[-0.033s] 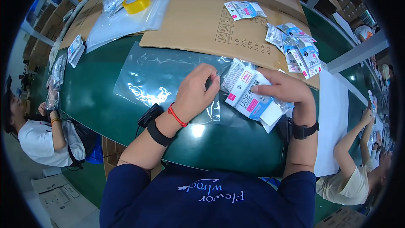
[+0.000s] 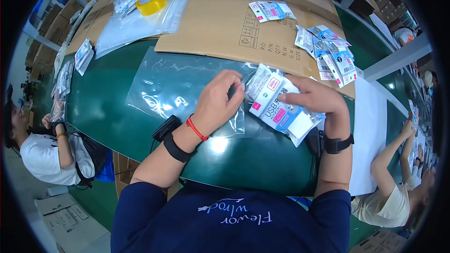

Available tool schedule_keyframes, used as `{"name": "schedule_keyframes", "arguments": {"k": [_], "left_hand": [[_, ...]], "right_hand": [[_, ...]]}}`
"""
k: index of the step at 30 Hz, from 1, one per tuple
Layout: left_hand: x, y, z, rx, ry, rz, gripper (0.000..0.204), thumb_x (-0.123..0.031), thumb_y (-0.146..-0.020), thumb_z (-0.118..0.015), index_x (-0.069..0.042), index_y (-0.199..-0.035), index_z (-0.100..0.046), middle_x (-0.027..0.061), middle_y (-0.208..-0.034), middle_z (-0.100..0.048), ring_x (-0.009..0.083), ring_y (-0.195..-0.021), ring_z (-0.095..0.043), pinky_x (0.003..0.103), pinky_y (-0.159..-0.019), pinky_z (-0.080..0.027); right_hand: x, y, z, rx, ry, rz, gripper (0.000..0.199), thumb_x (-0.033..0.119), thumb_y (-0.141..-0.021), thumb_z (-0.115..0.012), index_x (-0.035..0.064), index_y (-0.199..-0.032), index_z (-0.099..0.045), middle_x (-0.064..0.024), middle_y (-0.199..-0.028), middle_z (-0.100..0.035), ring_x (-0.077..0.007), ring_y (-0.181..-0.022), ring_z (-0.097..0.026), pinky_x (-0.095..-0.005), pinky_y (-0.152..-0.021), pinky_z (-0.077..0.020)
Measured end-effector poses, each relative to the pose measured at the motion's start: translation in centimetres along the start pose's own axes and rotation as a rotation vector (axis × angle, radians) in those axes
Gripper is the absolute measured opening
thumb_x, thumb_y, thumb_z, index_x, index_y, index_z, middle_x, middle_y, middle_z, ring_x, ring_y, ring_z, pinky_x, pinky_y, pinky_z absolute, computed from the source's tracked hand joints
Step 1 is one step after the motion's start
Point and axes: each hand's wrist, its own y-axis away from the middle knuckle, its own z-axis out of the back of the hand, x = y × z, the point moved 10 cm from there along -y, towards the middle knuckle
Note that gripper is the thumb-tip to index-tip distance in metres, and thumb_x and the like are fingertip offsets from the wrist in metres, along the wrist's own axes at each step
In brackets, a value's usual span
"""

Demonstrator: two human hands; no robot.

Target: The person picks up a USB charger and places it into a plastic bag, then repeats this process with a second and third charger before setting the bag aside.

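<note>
My right hand (image 2: pixel 318 94) is wrapped round a small stack of white, blue and pink retail packets (image 2: pixel 276 105), the thumb lying across the top one. A large clear plastic bag (image 2: pixel 161 82) lies flat on the table, and its right end runs beside the packets. My left hand (image 2: pixel 224 94) rests over that end with thumb and fingertips pinched at the bag's edge. What exactly sits between those fingertips is partly hidden. The packets overlap the bag's edge; whether any part is inside cannot be made out.
Flattened cardboard (image 2: pixel 211 28) covers the table's far side, with a pile of similar packets (image 2: pixel 328 54) and a single packet (image 2: pixel 273 11) on it. A yellow tape roll (image 2: pixel 151 2) sits on clear bags (image 2: pixel 140 28). Co-workers are at left (image 2: pixel 51 157) and right (image 2: pixel 386 204).
</note>
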Motion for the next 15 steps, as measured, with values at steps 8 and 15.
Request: {"name": "schedule_keyframes", "arguments": {"k": [8,15], "left_hand": [[-0.9,0.0,0.1,-0.033,0.101,-0.006,0.010,-0.005,-0.084,-0.059,0.000,-0.088,-0.051,0.0182,-0.106,-0.062,0.0335,-0.093,-0.062,0.035,-0.077,-0.049],[-1.8,0.0,0.1,-0.011,0.105,-0.073,0.009,-0.005,-0.085,-0.059,0.000,-0.090,-0.054,0.0176,-0.110,-0.062,0.0343,-0.101,-0.061,0.037,-0.084,-0.048]], "right_hand": [[0.9,-1.1,-2.5,0.110,-0.026,0.047,0.040,0.030,-0.088,-0.062,0.0021,-0.117,-0.057,-0.0134,-0.104,-0.066,-0.0201,-0.093,-0.063,-0.0305,-0.083,-0.0478],[0.8,-1.2,-3.0,0.122,-0.153,0.069,0.037,0.027,-0.088,-0.062,0.0008,-0.115,-0.058,-0.0127,-0.101,-0.066,-0.0202,-0.091,-0.063,-0.0303,-0.080,-0.0478]]}}
